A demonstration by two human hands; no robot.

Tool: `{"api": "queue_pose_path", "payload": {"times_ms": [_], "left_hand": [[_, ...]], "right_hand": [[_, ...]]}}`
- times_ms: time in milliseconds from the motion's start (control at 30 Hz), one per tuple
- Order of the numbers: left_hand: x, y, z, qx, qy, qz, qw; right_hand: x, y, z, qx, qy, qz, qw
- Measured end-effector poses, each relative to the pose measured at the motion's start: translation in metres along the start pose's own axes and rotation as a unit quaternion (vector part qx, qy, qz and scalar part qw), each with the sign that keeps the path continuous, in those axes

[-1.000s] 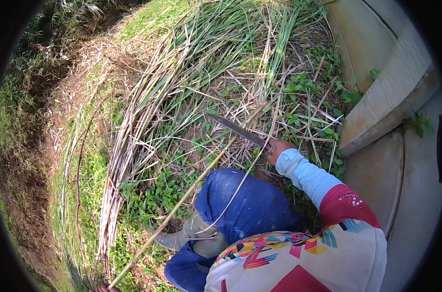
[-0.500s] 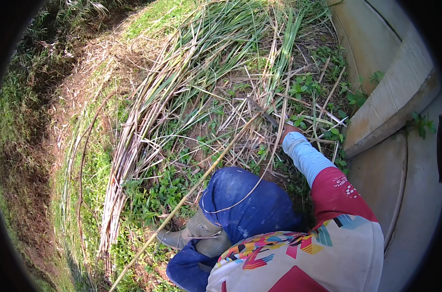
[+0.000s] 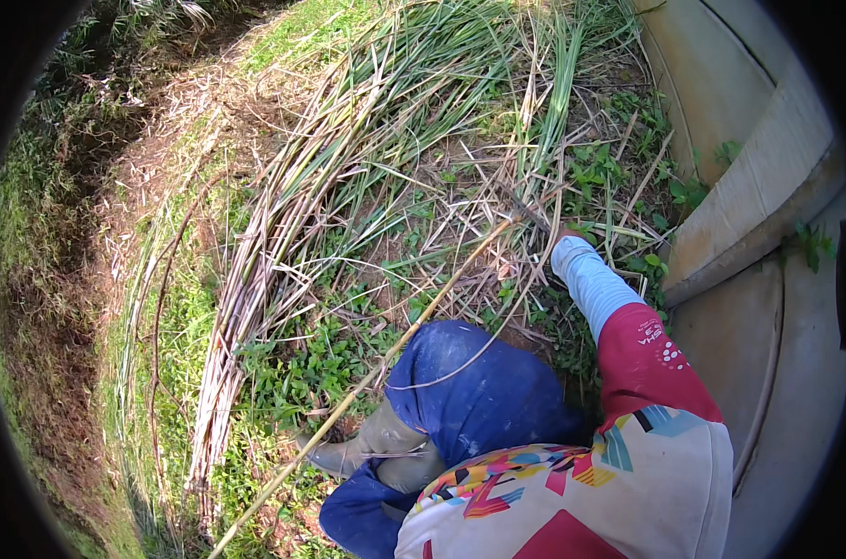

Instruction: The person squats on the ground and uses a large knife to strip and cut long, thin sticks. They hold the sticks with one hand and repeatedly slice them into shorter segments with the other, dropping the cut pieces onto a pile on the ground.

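My right hand (image 3: 561,244) reaches out at the end of a pale blue cuff, low over the cut stems on the ground. It is closed round a knife (image 3: 532,213) with a dark, narrow blade; most of the fingers and the handle are hidden. The blade lies by the upper end of a long yellowish stalk (image 3: 367,380), which slants from the lower left past my knee. Whether the two touch I cannot tell. Under the blade are dry stem pieces and a bunch of green leaves (image 3: 560,88). My left hand is out of view.
A long heap of cut grass stalks (image 3: 283,219) lies to the left. My bent knee (image 3: 479,391) and boot (image 3: 390,443) are below it. A concrete wall with a sloping buttress (image 3: 754,210) stands close on the right. A thin brown branch (image 3: 167,270) lies at far left.
My right hand and the knife have shifted slightly right and up the picture. The upper end of the yellowish stalk has also shifted a little to the right.
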State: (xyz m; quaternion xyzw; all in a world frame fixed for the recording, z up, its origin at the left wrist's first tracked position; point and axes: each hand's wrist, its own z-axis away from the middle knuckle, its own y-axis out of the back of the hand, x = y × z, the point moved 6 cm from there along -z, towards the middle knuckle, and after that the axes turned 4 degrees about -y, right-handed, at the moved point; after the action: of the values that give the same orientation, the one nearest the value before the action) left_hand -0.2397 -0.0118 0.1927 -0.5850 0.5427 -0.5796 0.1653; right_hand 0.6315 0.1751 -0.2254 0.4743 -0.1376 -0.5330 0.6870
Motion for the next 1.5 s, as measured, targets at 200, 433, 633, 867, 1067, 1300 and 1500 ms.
{"api": "queue_pose_path", "payload": {"times_ms": [200, 433, 633, 867, 1067, 1300, 1500], "left_hand": [[0.008, 0.003, -0.001, 0.013, -0.019, -0.001, 1.000], [0.019, 0.007, -0.009, 0.024, -0.042, -0.011, 0.999], [0.051, 0.006, -0.013, 0.056, -0.085, 0.004, 0.995], [0.050, -0.041, 0.036, 0.028, -0.101, -0.029, 0.994], [0.065, -0.013, -0.012, -0.023, -0.101, -0.044, 0.994], [0.058, -0.017, -0.049, -0.087, -0.077, -0.157, 0.981], [0.028, -0.043, -0.042, -0.030, -0.071, -0.228, 0.971]], "right_hand": [[-0.028, -0.010, 0.098, 0.010, 0.170, 0.006, 0.985], [-0.062, -0.032, 0.222, -0.028, 0.453, -0.044, 0.890], [-0.063, -0.036, 0.177, -0.057, 0.340, 0.057, 0.937], [-0.031, -0.049, 0.065, 0.007, 0.124, 0.014, 0.992], [-0.059, -0.020, 0.201, -0.087, 0.366, 0.027, 0.926], [-0.059, -0.027, 0.221, -0.094, 0.486, -0.001, 0.869], [-0.064, -0.032, 0.214, -0.103, 0.477, 0.039, 0.872]]}}
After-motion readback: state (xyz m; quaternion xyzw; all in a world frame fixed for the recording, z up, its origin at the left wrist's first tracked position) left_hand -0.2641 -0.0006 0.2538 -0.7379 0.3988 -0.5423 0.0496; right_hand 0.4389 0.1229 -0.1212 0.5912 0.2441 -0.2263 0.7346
